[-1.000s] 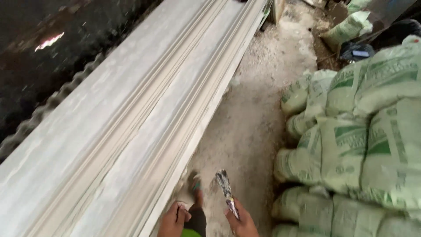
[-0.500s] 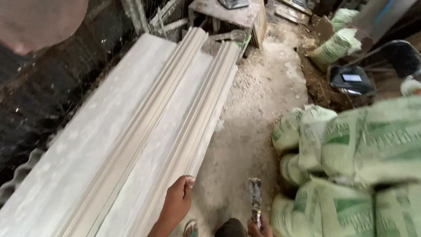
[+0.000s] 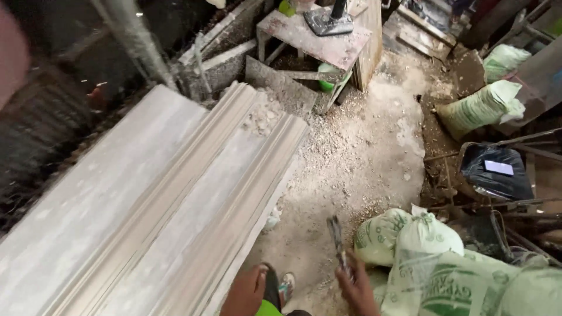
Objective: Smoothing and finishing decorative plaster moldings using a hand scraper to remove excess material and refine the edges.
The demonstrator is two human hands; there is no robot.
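Observation:
My right hand [image 3: 357, 288] sits at the bottom centre, closed around a narrow, plaster-caked flat tool [image 3: 336, 240] whose blade points up and away from me. My left hand [image 3: 246, 289] hangs loosely at the bottom edge beside the near right edge of the long grey moulded slab [image 3: 175, 199], holding nothing; its fingers are partly cut off by the frame. My foot in a sandal [image 3: 285, 287] shows between the two hands on the dusty floor.
Green printed sacks [image 3: 445, 269] are stacked at the lower right. A dusty small wooden table [image 3: 319, 38] stands at the top centre, with rubble [image 3: 351, 152] below it. A black-lined bin [image 3: 494, 172] and more sacks [image 3: 480, 108] lie at the right.
The view has swung forward along the slab, so its far end, the table and the rubble have come into sight. My left hand has dropped away from the slab's edge.

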